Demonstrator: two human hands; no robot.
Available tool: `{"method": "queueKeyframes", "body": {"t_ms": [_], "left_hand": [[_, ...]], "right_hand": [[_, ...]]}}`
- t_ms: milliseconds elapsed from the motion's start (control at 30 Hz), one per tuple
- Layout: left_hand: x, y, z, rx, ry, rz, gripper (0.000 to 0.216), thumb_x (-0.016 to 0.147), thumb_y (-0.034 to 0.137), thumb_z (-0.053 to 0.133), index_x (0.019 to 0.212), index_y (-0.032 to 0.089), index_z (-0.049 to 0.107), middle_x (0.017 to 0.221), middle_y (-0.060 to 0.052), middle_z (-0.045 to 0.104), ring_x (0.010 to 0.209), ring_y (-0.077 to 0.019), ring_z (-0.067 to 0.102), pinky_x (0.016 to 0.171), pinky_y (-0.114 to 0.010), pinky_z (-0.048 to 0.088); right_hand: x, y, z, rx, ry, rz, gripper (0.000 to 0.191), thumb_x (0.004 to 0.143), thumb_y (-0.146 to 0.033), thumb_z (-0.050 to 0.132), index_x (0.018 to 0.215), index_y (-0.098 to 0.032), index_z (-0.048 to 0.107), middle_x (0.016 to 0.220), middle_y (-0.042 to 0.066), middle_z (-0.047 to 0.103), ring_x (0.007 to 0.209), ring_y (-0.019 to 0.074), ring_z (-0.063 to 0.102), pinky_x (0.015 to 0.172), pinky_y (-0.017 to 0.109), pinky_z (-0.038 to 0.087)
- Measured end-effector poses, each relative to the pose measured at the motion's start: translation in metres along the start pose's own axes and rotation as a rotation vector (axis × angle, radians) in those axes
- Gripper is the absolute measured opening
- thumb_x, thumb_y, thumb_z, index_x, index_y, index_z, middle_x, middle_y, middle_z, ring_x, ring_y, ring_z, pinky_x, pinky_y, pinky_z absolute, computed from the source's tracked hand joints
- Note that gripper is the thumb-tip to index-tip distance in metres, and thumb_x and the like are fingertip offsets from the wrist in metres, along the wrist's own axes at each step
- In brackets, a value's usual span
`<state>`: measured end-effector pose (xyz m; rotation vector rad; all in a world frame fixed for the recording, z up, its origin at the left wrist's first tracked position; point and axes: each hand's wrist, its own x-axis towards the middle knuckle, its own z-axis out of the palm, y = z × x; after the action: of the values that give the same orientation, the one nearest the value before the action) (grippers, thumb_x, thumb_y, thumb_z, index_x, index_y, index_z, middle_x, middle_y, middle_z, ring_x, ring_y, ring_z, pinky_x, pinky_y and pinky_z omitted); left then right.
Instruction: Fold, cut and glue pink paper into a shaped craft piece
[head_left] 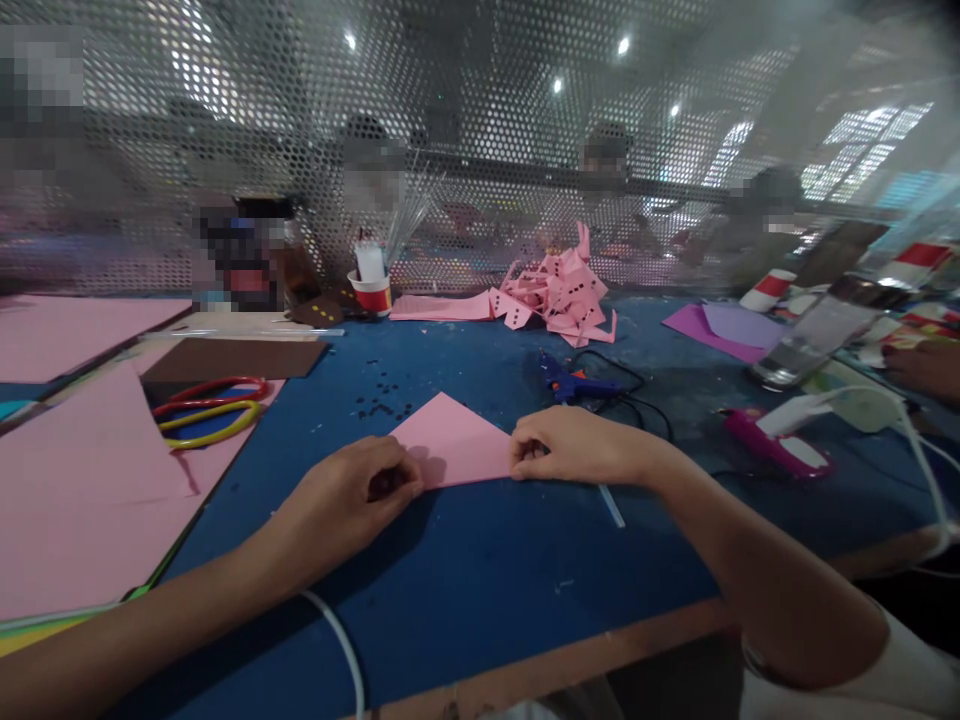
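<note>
A pink sheet of paper point(461, 440), folded into a triangle, lies on the blue tabletop point(465, 560) with its peak pointing away from me. My left hand point(356, 495) pinches its left corner, thumb and fingers curled together. At the opposite corner, my right hand point(574, 445) is closed on the paper, its fingertips pressed down on it. Small black dots point(382, 400) are scattered just beyond the paper. Beside my right wrist, a clear glue stick point(611, 507) lies partly hidden.
Scissors point(214, 420) and pink sheets point(75, 500) lie left. Behind are cut pink pieces point(559, 295) and a cup point(371, 297) against a perforated screen. A blue glue gun point(574, 382), magenta glue gun point(780, 445) and glass point(817, 335) stand right. Another person's hand point(926, 370) shows there.
</note>
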<state>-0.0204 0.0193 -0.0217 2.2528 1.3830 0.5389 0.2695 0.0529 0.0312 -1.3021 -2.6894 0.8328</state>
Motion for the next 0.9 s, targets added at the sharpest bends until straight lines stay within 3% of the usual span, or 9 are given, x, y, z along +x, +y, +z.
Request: {"method": "queueKeyframes", "body": {"t_ms": [900], "left_hand": [[0.0,-0.012,0.005,0.068,0.039,0.048,0.029,0.093,0.048,0.053,0.086,0.022,0.065,0.081,-0.002,0.065,0.068,-0.016,0.058,0.062,-0.026,0.044]], "right_hand": [[-0.015,0.019,-0.021,-0.097,-0.093,0.056,0.013,0.082,-0.03,0.068,0.085,-0.023,0.078,0.088,0.0,0.078,0.079,0.0179,0.069,0.065,0.025,0.042]]}}
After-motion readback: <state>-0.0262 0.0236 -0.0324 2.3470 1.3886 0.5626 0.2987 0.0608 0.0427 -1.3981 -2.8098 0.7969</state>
